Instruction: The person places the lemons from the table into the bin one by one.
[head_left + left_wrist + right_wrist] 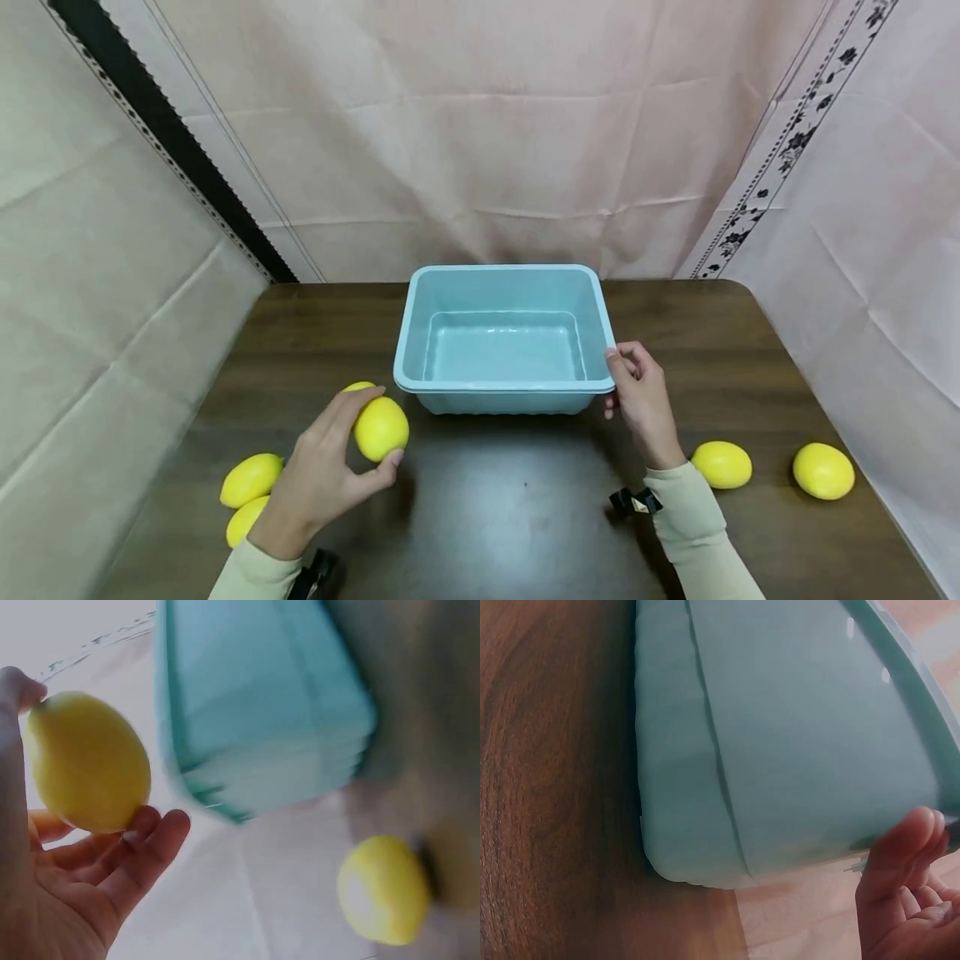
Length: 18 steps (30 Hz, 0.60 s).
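A yellow lemon (382,429) is pinched between the thumb and fingers of my left hand (330,475), raised over the table just left of a light-blue plastic basin (502,402). The left wrist view shows the same lemon (88,761) in the fingers, with the basin (262,690) beyond. My right hand (641,396) grips the basin's rim at its right side, near the front corner. In the right wrist view the thumb (900,847) lies against the basin wall (810,735). No lemon shows inside the basin.
Behind my left hand another lemon (358,386) is mostly hidden. Two lemons, one of them (252,480), lie at the left; two more, a lemon (722,464) and another lemon (823,471), lie at the right. The dark wooden table (517,508) is bordered by pale cloth (480,150).
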Motion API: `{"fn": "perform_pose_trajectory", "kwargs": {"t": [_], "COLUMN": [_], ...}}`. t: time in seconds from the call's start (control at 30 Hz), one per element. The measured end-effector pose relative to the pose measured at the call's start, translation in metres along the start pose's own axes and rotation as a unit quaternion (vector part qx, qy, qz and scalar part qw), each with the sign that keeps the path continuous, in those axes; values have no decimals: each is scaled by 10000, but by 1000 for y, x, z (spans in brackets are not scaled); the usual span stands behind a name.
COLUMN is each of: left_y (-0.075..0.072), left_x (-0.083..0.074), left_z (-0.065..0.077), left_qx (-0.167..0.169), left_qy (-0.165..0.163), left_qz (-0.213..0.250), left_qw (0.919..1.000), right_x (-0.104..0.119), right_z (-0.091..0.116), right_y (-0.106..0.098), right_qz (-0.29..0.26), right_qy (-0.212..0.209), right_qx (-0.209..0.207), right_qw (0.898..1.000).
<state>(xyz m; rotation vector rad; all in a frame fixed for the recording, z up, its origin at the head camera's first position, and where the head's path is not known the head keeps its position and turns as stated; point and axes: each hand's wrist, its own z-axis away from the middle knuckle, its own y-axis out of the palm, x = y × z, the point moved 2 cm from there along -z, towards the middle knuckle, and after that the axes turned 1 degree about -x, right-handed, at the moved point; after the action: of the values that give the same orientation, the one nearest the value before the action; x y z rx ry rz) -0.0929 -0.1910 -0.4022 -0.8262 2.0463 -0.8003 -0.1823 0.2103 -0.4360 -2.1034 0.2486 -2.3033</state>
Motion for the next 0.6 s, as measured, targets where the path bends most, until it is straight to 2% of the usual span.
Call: {"fn": "perform_pose_trajectory", "kwargs": {"t": [0.1, 0.27, 0.4, 0.6], "left_y": [-6, -10, -13, -10], "left_x": [-2, 2, 8, 11], "left_z": [-18, -44, -52, -59], "left_qx": [-266, -518, -596, -441], "left_qy": [117, -14, -117, -225], "left_qz": [174, 451, 600, 734], "left_qw": [9994, 9976, 9963, 9961], "right_x": [0, 1, 2, 0], "right_z": [2, 1, 0, 2], "right_y": [-6, -9, -3, 3], "right_qz": [6, 46, 92, 42], "right_qy": [9, -7, 5, 76], "right_qx": [-65, -78, -5, 46], "right_qw": [10000, 10000, 10000, 10000]}}
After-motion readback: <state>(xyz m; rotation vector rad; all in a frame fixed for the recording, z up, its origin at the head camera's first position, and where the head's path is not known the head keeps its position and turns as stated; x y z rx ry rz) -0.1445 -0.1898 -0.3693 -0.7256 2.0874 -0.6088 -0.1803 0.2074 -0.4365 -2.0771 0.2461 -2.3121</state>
